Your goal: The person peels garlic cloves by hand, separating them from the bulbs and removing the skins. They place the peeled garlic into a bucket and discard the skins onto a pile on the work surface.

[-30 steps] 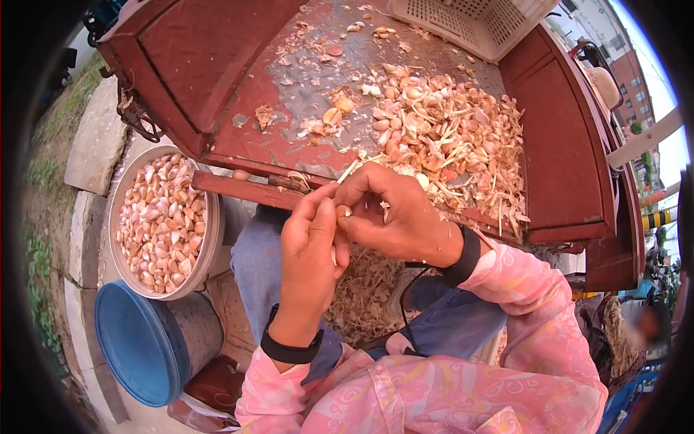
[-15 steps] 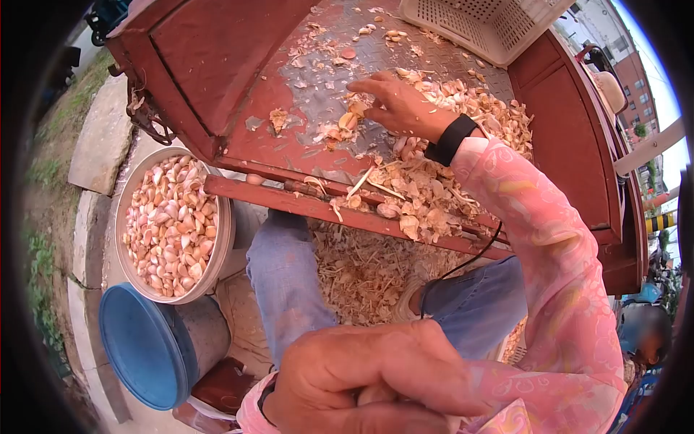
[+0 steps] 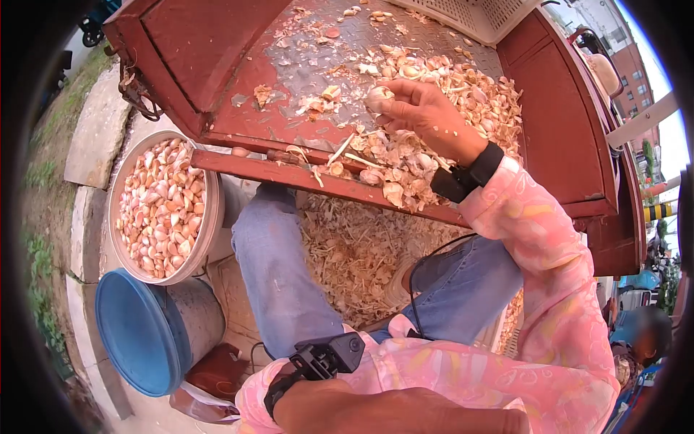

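Note:
My right hand point(image 3: 434, 119) is over the metal bed of the red cart, its fingertips closed around a whitish garlic bulb point(image 3: 379, 99). Just beyond and beside it lies a heap of garlic point(image 3: 477, 90) mixed with papery skins. Low in the view is my left hand point(image 3: 376, 412), close to my body. Its back and one stretched digit show; the other fingers are cut off by the bottom edge, so what they hold is hidden. A small black device point(image 3: 329, 356) is strapped to that wrist.
A white bucket of garlic cloves point(image 3: 163, 210) stands at the left, by a blue-lidded bucket point(image 3: 137, 333). The cart's red edge rail point(image 3: 289, 173) runs above my knees. Skins point(image 3: 347, 267) cover the ground between my legs. A plastic crate point(image 3: 463, 18) sits farther back.
My right hand has gone from open and reaching to closed on a garlic bulb. My left hand has dropped lower, partly out of view. The whole view has shifted slightly.

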`<state>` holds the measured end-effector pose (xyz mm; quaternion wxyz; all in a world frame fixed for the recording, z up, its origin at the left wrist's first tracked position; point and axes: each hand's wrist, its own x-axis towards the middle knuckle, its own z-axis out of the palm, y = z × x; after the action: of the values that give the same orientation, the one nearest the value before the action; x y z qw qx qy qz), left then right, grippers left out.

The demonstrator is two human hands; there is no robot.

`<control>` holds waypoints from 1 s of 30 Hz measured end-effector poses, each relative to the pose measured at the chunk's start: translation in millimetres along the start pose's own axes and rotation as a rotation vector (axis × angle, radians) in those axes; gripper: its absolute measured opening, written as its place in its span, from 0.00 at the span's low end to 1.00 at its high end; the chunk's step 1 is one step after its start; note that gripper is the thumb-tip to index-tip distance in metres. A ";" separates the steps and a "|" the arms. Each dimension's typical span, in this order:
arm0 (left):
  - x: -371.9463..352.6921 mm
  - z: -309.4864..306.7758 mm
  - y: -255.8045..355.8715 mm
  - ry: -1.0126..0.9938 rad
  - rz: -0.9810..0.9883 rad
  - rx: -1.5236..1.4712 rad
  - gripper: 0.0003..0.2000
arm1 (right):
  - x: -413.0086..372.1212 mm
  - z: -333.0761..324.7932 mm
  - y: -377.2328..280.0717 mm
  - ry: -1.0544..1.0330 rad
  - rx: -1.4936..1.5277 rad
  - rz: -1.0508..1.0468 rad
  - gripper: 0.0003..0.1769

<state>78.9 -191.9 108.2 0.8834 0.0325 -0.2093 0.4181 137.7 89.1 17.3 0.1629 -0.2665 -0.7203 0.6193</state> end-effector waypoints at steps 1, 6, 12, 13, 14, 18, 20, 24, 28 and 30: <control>1.8 -2.2 -8.0 -0.086 0.143 0.260 0.11 | -10.0 0.4 -1.5 0.004 0.155 0.054 0.19; 19.0 -19.2 -31.4 -0.185 0.361 0.563 0.14 | -41.8 0.2 6.0 -0.021 0.507 0.086 0.18; 37.2 -31.3 -24.6 -0.255 0.570 0.852 0.11 | -49.2 6.0 15.9 0.071 0.115 -0.061 0.22; 34.3 -28.1 -17.8 -0.284 0.641 0.979 0.11 | -47.4 7.0 19.1 0.088 0.116 -0.109 0.21; 31.3 -25.1 -10.9 -0.308 0.719 1.100 0.10 | -44.4 7.7 25.2 0.085 0.133 -0.113 0.21; -15.8 2.7 38.2 0.581 1.026 1.614 0.08 | -39.4 -0.8 32.9 0.209 -0.485 -0.272 0.18; -51.5 -16.9 87.8 1.226 1.479 1.883 0.10 | -38.2 -0.3 31.8 0.191 -0.568 -0.364 0.16; -209.9 -67.0 207.9 1.871 1.068 2.175 0.11 | -31.9 2.0 39.4 0.165 -0.683 -0.494 0.16; -214.4 -76.1 214.3 1.919 0.752 3.031 0.12 | -31.3 4.2 36.3 0.157 -0.708 -0.504 0.16; -148.8 -67.2 186.0 1.667 0.885 2.595 0.13 | -30.6 6.3 36.7 0.147 -0.721 -0.479 0.15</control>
<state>-121.7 -163.5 -33.9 0.0624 -0.4380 -0.7947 -0.4156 165.5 69.4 -16.8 0.2493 -0.1750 -0.9184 0.2524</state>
